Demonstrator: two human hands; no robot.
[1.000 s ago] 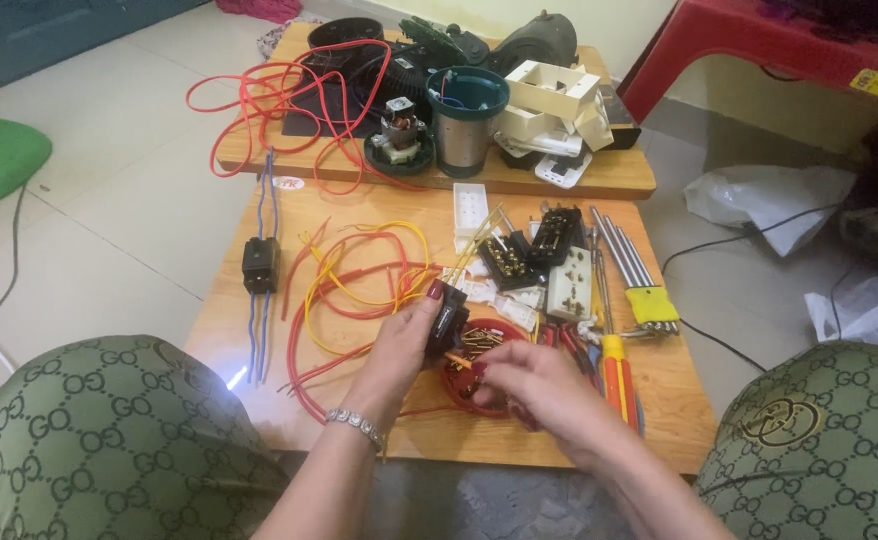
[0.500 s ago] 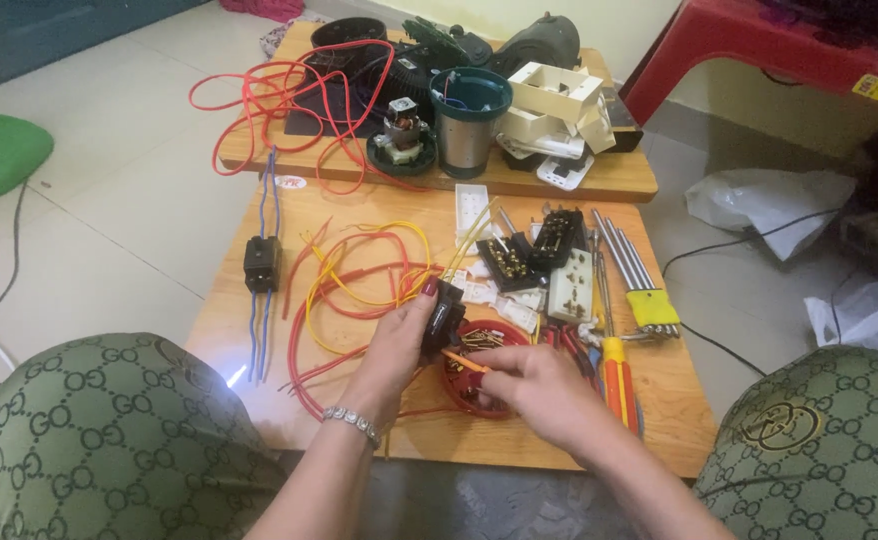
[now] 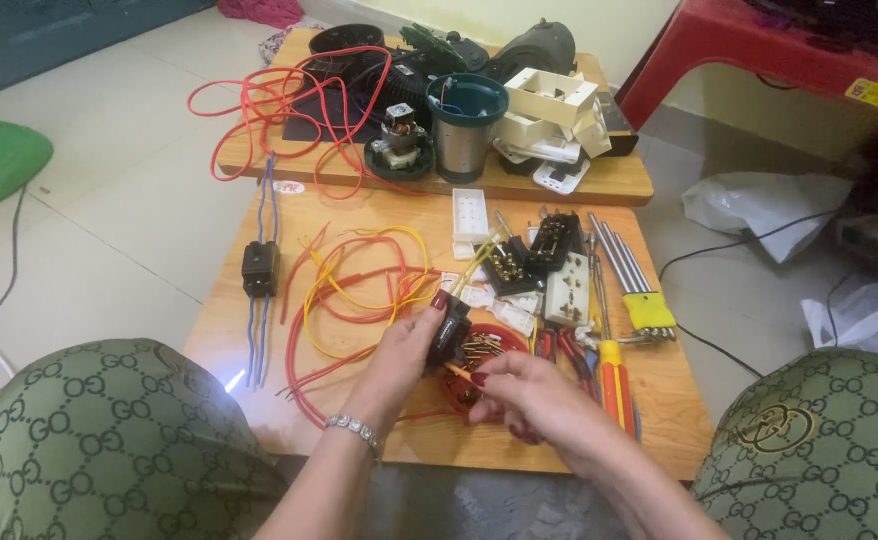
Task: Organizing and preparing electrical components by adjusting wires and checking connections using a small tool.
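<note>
At the lower centre of the frame, the left hand [image 3: 399,355] pinches a small black plastic switch block [image 3: 449,328] between thumb and fingers, holding it just above the round red plastic dish of brass screws [image 3: 499,343]. The right hand [image 3: 544,400] has its grip pressed on a thin orange-handled tool [image 3: 461,374] whose tip meets the block's underside. Judging by this, one fitting is in hand and mid-work, while several black terminal blocks [image 3: 529,255] and a cream socket plate [image 3: 568,287] lie unjoined on the wooden worktop [image 3: 659,400], with red and yellow loose wires [image 3: 349,285] to the left; much seems left.
</note>
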